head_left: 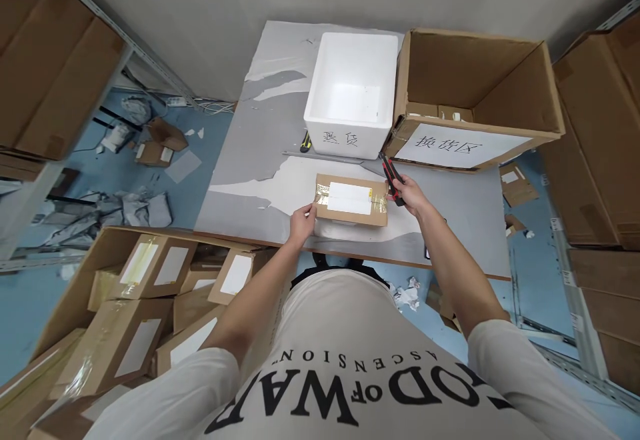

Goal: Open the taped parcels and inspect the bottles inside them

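Parcel [351, 200] is lying flat on the near side of the table [225, 207], short of the far tub [370, 137], probably leaving room for both hands. The left hand [303, 224] is pinching its left end, seemingly steadying it. The right hand [412, 195] is clasping a cutter [393, 179]; the view is leaving unclear whether it is also touching the parcel's right end.

Left hand [303, 224] touching left end of small taped box [329, 214], white label [350, 199] facing up. Right hand [412, 195] gripping red-and-black utility knife [392, 179] beside box's right end. Beyond, on worn grey tabletop [240, 153]: white foam bin [315, 135], open carton [520, 87] to its right. Lower left: large carton [71, 299] holding taped parcels [123, 327].
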Available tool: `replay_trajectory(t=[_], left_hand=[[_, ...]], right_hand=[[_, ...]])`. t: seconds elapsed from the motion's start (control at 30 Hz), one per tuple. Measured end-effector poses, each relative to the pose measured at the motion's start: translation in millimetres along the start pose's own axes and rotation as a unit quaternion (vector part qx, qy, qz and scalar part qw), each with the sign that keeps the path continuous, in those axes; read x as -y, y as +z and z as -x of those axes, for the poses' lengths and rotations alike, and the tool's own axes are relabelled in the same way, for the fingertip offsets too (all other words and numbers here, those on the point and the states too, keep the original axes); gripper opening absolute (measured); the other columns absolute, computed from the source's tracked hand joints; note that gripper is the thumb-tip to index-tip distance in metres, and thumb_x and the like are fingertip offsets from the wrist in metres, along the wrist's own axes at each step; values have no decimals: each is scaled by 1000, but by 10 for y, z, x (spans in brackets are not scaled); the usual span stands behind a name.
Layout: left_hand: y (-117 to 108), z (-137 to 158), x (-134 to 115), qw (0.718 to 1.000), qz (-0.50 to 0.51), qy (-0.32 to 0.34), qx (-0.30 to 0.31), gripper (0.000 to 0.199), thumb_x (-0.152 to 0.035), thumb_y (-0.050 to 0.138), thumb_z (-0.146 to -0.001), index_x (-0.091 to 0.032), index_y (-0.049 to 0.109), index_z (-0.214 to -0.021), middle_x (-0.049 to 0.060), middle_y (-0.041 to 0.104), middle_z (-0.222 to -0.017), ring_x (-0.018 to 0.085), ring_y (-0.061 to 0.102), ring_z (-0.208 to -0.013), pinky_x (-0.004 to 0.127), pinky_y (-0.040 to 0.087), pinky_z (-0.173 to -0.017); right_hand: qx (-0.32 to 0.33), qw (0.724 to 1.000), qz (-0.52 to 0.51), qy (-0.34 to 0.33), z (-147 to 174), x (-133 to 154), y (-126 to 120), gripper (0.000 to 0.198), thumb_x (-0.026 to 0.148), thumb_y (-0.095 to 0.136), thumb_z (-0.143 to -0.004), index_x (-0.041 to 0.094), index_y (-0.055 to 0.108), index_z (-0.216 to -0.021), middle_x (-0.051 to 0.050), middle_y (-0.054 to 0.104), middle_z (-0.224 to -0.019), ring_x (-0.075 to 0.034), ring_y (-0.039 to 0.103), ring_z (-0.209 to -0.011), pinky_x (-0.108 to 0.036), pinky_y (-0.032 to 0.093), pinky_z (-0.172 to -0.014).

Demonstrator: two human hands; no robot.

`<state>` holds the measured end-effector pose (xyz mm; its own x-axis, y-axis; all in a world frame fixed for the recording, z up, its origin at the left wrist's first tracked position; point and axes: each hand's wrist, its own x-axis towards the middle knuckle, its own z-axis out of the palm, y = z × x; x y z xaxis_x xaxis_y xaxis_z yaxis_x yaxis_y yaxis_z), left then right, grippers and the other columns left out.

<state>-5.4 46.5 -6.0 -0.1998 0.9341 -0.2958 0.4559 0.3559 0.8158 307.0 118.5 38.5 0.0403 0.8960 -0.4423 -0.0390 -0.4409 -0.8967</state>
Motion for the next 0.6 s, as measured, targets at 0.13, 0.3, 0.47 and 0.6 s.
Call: replay_trajectory(t=[0.13,0.3,0.47,0.6], left_hand=[[-31,-38,-148,988,-121,90,-22,44,-28,45,-88,-12,56,-128,15,60,-127,27,56,-118,41,44,-102],[94,-141,-384,933,-262,243,27,59,-22,43,-84,-12,37,-142,16,30,-152,31,20,-145,49,27,-114],[230,-208,-546,846,-396,341,108,86,-59,49,-81,-11,25,-148,19,14,-157,36,8,-146,57,6,-115],[248,-183,-575,819,-449,337,116,113,-80,50,-66,-10,19,-150,21,9,-157,38,5,-146,57,3,-114]], right_hand=[[-12,999,23,-46,144,-223,-139,44,51,59,-82,27,51,-118,-5,64,-109,-16,65,-90,-30,60,-68],[-77,992,57,-76,571,-541,-395,56,60,58,-78,23,50,-120,-8,63,-112,-13,64,-76,-26,55,-58],[-49,995,73,-42,926,-796,-460,73,63,57,-76,19,43,-133,-9,66,-100,-8,52,-50,-22,42,-40],[-34,996,73,-36,1011,-856,-390,83,64,55,-78,21,31,-145,-9,66,-100,-8,49,-48,-23,41,-40]])
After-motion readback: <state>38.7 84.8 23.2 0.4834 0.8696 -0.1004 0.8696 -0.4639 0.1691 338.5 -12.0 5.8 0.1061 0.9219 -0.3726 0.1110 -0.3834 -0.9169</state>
